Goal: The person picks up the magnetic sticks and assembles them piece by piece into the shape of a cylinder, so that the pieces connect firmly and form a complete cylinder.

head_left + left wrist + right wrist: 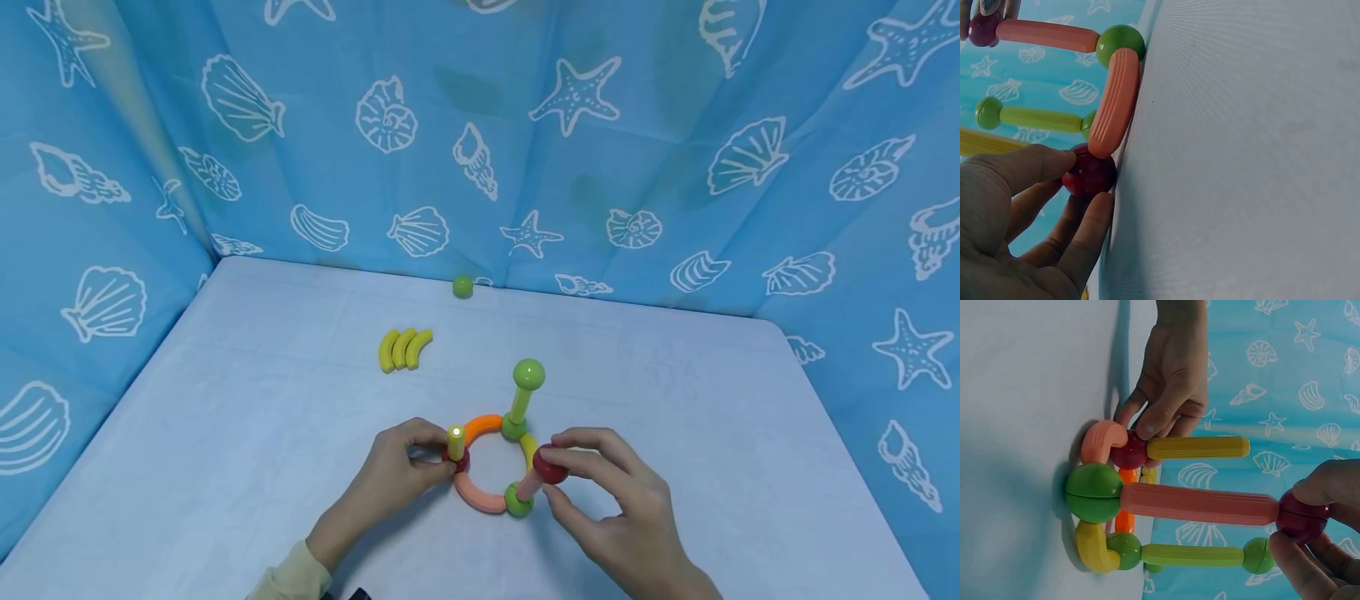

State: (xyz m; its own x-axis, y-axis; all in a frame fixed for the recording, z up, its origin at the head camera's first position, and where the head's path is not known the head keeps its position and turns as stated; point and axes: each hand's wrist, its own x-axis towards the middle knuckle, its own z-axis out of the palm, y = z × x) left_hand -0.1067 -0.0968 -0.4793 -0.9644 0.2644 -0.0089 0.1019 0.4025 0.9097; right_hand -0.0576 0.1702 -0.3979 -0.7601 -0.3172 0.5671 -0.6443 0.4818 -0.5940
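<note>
Fingers of the right hand [626, 510] pinch a red ball [551, 464] at the top of a pink rod [1200, 504], whose foot meets a green ball [1093, 492] in the ring [480, 497] of curved pieces on the counter [262, 383]. The left hand [397, 468] grips another red ball [1089, 172] low at the ring's side, beneath an upright yellow rod [1197, 447]. Best, I'd judge, to press straight along the pink rod, since sideways force could tip it, while the left fingers steady the ring without dragging it. No brand, label or lettering can be read on the pieces; the curtain [450, 50] shows only printed shells and starfish.
</note>
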